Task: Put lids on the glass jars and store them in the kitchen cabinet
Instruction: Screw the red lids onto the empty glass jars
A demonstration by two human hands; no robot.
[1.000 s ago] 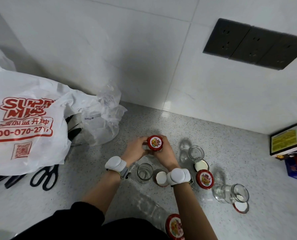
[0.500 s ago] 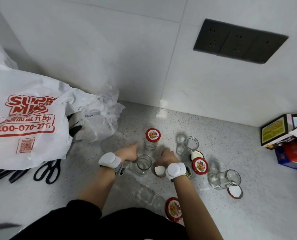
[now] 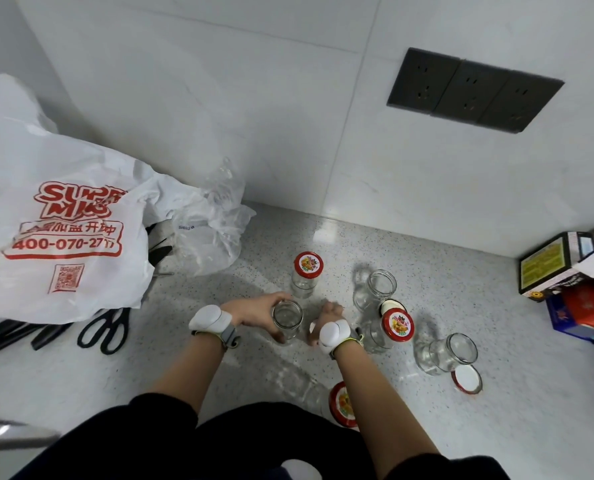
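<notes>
Jar (image 3: 287, 317) lidless, upright, in left hand (image 3: 254, 311) grip — right hand (image 3: 328, 315) curled just beside; whether its grip holds anything unclear.

Bright, even light; soft shadows; edges bowed (corners blurred)

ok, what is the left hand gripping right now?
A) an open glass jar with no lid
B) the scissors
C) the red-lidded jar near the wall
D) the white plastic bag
A: the left hand has its fingers curled round the open glass jar, which has no lid on it, while the red-lidded jar stands untouched just behind.
</notes>
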